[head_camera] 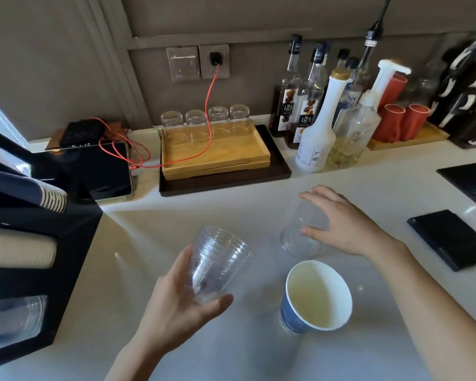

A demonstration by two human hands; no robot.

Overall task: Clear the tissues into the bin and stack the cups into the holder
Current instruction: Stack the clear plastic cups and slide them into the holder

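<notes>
I look down on a pale worktop. My left hand is wrapped around a nested stack of clear plastic cups, held tilted above the worktop near its front. My right hand is spread wide over a single clear cup that lies on its side near the middle, fingers touching it but not closed around it. Just in front of that cup stands a blue paper cup, upright, its pale inside empty.

At the left edge stands a black cup holder. Its upper slot holds striped dark paper cups, the middle slot cream paper cups, the lowest slot clear plastic cups.

Along the back edge, a wooden tray on a black tray carries four upturned glasses. To its right stand syrup bottles whose labels read "183", beside a white bottle with writing too small to read. Further right, red cups sit on another wooden tray.

A red cable runs from a wall socket across the glasses to a dark tablet at the back left. A black notebook lies by the right edge. I see no tissues and no bin.
</notes>
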